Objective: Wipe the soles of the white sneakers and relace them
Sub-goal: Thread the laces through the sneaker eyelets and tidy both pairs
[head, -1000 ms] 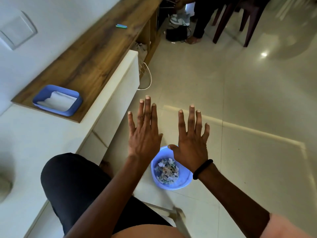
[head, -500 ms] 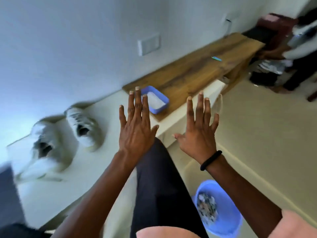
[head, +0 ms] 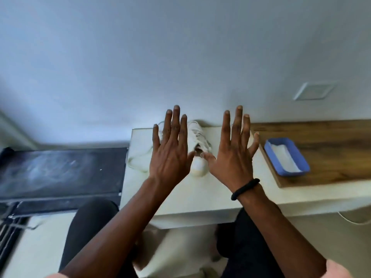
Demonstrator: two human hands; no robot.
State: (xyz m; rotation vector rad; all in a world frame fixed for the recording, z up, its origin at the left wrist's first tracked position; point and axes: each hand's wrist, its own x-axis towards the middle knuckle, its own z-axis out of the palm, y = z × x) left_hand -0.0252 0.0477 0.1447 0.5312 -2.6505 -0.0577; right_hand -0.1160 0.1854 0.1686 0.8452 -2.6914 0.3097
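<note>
While left hand (head: 170,157) and right hand (head: 232,159) hover spread, holding nothing, white sneakers (head: 197,168) sit on tabletop (head: 180,197) behind them, partly hidden. Risk: blind grab could shove shoe off nearby left edge.

Lighting: soft, cool daylight; faint shadows. Focus: motion blur throughout, heaviest left. Edges: wide-angle bending.
</note>
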